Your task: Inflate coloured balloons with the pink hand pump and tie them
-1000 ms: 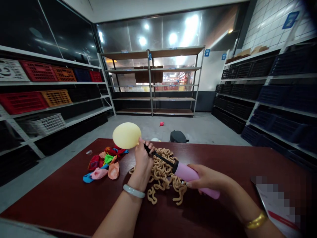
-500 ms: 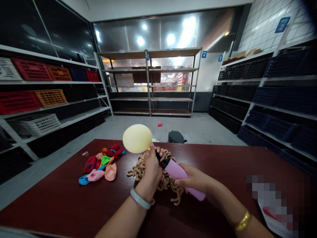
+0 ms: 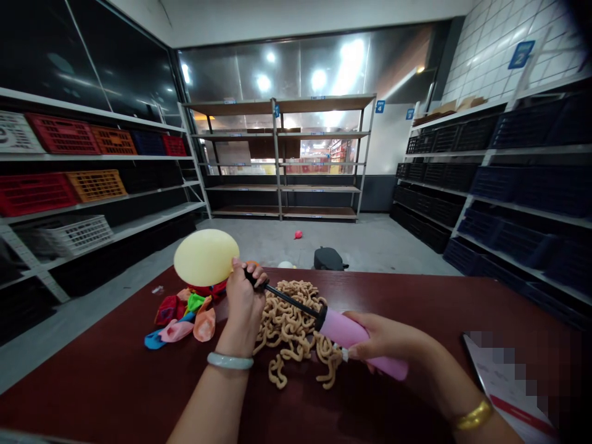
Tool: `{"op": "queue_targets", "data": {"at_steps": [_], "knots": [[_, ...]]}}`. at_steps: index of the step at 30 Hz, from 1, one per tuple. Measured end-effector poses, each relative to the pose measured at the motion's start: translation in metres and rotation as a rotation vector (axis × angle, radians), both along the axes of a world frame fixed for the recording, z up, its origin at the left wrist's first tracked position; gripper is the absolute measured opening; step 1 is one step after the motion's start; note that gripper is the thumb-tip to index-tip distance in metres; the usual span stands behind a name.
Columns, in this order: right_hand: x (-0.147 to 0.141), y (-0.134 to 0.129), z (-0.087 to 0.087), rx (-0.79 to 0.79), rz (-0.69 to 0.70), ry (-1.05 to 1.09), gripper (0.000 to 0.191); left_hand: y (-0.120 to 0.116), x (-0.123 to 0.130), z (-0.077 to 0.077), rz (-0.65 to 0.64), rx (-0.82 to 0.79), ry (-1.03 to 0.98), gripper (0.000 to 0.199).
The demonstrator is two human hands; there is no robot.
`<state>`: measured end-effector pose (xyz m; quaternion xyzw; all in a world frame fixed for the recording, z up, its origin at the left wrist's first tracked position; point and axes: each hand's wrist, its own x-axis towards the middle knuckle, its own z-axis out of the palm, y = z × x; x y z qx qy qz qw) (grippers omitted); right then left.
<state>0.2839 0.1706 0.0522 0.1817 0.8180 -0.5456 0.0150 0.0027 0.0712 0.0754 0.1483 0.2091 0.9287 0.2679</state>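
A pink balloon pump (image 3: 345,328) slants across the table between my hands, its black rod pulled well out of the barrel. My left hand (image 3: 245,290) is closed round the pump's black end and the neck of an inflated pale yellow balloon (image 3: 206,257). The balloon sticks out to the left. My right hand (image 3: 383,339) wraps the pink barrel from the right side. Beneath the pump lies a heap of tan, curly, rope-like pieces (image 3: 291,324). Several deflated balloons (image 3: 176,330) in red, blue, green, pink and peach lie to the left, partly behind the yellow one.
The dark red table (image 3: 416,308) carries a flat printed item (image 3: 504,382), partly blurred, at the right. On the floor beyond are a small red ball-like object (image 3: 298,235) and a dark bag-like object (image 3: 328,258). Shelves with crates (image 3: 97,185) line the sides.
My hands have drawn apart: the left moved left with the balloon, the right slightly right and down. The pump's rod now shows at length, and the yellow balloon looks larger.
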Motion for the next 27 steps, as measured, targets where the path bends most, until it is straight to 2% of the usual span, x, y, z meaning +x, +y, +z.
{"op": "queue_targets", "data": {"at_steps": [4, 11, 14, 17, 21, 23, 25, 27], "knots": [[0.004, 0.007, -0.003, -0.102, 0.048, 0.013, 0.062, 0.009, 0.023, -0.007, -0.016, -0.010, 0.004, 0.029], [-0.017, -0.005, -0.020, -0.140, -0.026, 0.092, 0.060, 0.020, 0.084, -0.021, -0.113, -0.077, 0.065, 0.037], [-0.023, -0.010, -0.024, -0.154, -0.056, 0.125, 0.060, 0.020, 0.100, -0.023, -0.142, -0.102, 0.078, 0.039], [-0.026, -0.013, -0.026, -0.105, -0.065, 0.157, 0.066, 0.021, 0.100, -0.024, -0.131, -0.122, 0.083, 0.041], [-0.034, -0.015, -0.031, 0.156, -0.091, 0.304, 0.088, 0.024, 0.090, -0.027, -0.110, -0.148, 0.093, 0.041], [-0.036, -0.016, -0.033, 0.249, -0.084, 0.341, 0.091, 0.024, 0.082, -0.025, -0.114, -0.144, 0.093, 0.039], [-0.035, -0.017, -0.032, 0.254, -0.067, 0.327, 0.093, 0.022, 0.070, -0.021, -0.112, -0.125, 0.093, 0.037], [-0.031, -0.018, -0.028, 0.192, -0.048, 0.274, 0.094, 0.017, 0.051, -0.014, -0.088, -0.093, 0.092, 0.035]]}}
